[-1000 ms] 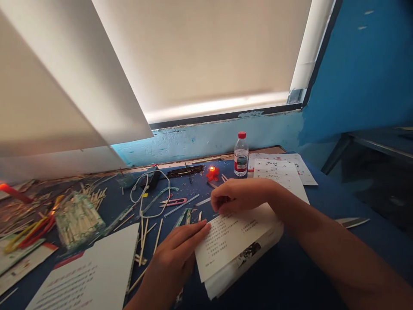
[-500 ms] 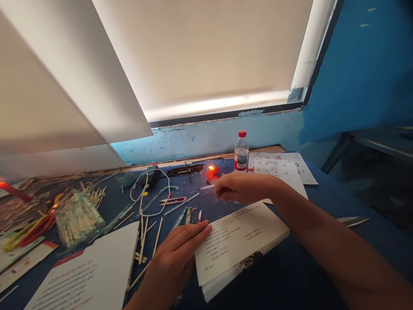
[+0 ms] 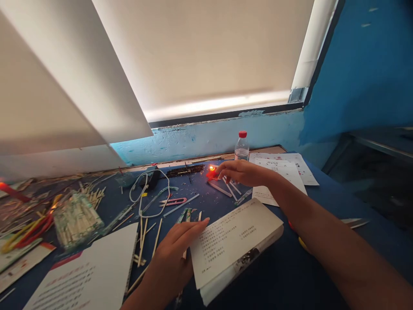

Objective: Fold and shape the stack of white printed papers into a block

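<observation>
My left hand (image 3: 176,247) grips the left edge of a thick book (image 3: 226,245), its fingers lying along the printed cover and its thumb hidden. The book looks slightly tilted, with ragged, darkened page edges towards me. My right hand (image 3: 237,171) reaches across the table, its bent fingers at the right side of a short lit red candle (image 3: 211,173). The fingertips appear to touch the wax; their exact hold is partly hidden. Below that hand lie several translucent white sticks (image 3: 220,189).
A red-capped bottle (image 3: 241,150) stands behind my right hand, beside printed sheets (image 3: 280,172). Pink-handled snips (image 3: 176,201), a white cable (image 3: 161,213) and bagged wooden sticks (image 3: 77,219) lie left. Another lit red candle (image 3: 14,190) is far left; a blade (image 3: 355,222) lies right.
My right hand has moved away from me to the red candle, uncovering the white sticks. The book and my left hand have shifted slightly left.
</observation>
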